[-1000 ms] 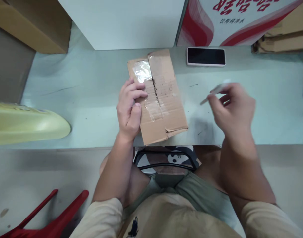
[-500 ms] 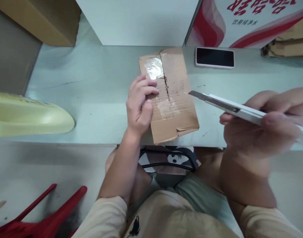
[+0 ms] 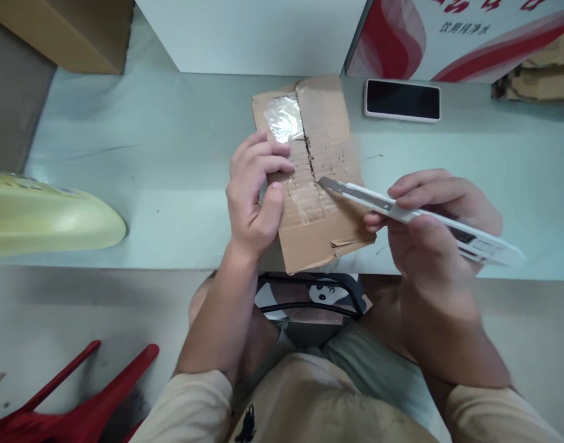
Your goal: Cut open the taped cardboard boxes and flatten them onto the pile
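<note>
A small, worn cardboard box point(image 3: 339, 215) lies tilted on the table, with clear tape and a ragged slit along its middle seam. My left hand point(image 3: 258, 191) grips the box's left side, fingers over the top and thumb bent near the lower part. In my right hand point(image 3: 441, 237) is a white utility knife point(image 3: 401, 212) with its blade out. The blade tip is at the lower end of the slit; whether it has entered the cardboard I cannot tell.
A phone point(image 3: 402, 100) lies beyond the box to the right. Behind stand a white box point(image 3: 258, 37) and a red-and-white carton point(image 3: 392, 43). A yellow container point(image 3: 55, 215) is at the left, and a red stool point(image 3: 92, 394) is on the floor.
My right hand has moved left with the utility knife, bringing its blade from beside the box's right edge to the middle slit. My left hand keeps its grip on the box.
</note>
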Motion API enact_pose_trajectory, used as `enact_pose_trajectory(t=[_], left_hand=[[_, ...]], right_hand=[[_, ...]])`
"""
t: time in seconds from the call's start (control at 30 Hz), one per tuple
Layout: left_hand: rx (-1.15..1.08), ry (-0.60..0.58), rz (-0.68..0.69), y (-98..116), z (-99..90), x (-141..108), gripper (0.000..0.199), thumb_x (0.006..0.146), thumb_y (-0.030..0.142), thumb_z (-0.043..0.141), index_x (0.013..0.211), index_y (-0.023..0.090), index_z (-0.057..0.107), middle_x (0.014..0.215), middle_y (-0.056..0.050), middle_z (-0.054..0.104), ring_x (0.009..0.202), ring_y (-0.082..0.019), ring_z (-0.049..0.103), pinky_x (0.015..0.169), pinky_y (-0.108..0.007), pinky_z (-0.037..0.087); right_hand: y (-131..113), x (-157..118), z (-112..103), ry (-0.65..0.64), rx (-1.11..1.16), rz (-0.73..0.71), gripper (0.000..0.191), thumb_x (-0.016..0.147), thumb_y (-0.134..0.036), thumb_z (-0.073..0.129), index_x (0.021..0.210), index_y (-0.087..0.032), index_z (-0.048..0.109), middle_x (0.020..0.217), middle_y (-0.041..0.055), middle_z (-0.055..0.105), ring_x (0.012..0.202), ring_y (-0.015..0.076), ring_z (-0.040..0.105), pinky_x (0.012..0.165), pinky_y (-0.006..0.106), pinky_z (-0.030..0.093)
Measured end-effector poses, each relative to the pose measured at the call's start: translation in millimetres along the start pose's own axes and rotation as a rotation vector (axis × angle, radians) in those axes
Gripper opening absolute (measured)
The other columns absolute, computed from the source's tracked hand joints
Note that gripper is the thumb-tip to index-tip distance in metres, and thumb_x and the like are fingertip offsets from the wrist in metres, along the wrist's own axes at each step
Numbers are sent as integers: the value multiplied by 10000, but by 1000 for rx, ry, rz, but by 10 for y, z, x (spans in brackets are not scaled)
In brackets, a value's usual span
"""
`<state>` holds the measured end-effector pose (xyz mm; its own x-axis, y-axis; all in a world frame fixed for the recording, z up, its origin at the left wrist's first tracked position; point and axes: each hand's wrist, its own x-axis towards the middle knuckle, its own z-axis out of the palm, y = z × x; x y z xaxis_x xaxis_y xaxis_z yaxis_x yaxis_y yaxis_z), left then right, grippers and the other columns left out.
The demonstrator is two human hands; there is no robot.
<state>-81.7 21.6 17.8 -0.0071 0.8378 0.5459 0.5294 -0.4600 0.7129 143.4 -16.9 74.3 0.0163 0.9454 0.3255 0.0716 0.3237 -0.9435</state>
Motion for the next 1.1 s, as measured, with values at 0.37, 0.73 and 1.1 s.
enact_pose_trajectory(t=[0.37, 0.73, 1.1], left_hand=[[-6, 0, -5, -51, 26, -4, 648, 1059, 782, 263, 975, 242, 612, 1270, -70, 752, 1449, -315, 583, 1378, -599, 288], [-56, 129, 183, -12, 38, 26, 391, 1119, 527, 408, 1003, 255, 665, 1134, -27, 767, 1173, -242, 714, 1241, -556, 485], [15, 93, 129, -4, 36, 15, 499, 1117, 605, 327, 977, 241, 640, 1142, -47, 774, 1201, -237, 700, 1281, -513, 448]], right_hand=[[17, -9, -5, -10, 10, 35, 161, 930, -399, 795, 932, -254, 724, 985, 28, 702, 701, 129, 708, 607, 292, 688], [-29, -6, 32, -7, 22, 50, 93, 924, -319, 794, 922, -251, 730, 972, 25, 701, 695, 126, 716, 604, 284, 689], [-30, 11, 57, -18, -1, -5, 45, 904, -233, 797, 900, -223, 754, 938, 20, 711, 696, 108, 713, 623, 249, 683]])
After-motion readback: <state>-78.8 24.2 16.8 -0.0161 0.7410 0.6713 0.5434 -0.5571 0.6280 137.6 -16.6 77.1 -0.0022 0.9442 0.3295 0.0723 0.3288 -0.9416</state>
